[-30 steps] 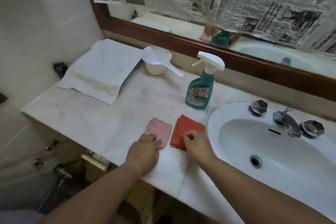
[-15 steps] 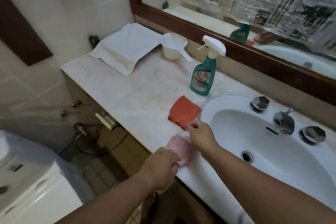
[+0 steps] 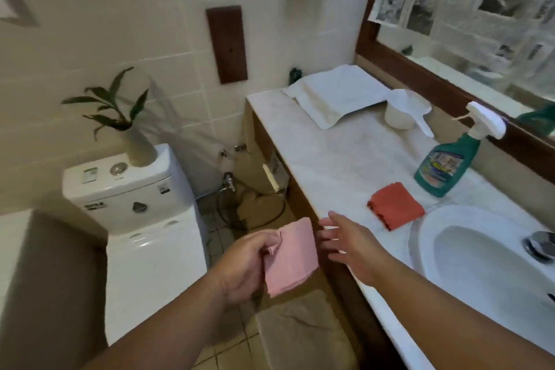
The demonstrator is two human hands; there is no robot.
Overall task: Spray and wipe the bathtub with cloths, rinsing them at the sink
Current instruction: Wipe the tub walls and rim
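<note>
left hand [image 3: 243, 267] gripped the pink cloth [image 3: 292, 255] at one edge, held in the air off the surface [image 3: 339, 159], over the floor. right hand [image 3: 351, 245] released, fingers spread, at the surface's front edge, holding nothing. folded red cloth [image 3: 395, 206] lay on the surface just beside the sink [image 3: 474, 255] rim. green spray bottle [image 3: 447, 162] upright behind it. white towel [image 3: 336, 96] and plastic scoop [image 3: 402, 112] at the far end.

head-worn view, down beside sink [image 3: 468, 261]
</note>
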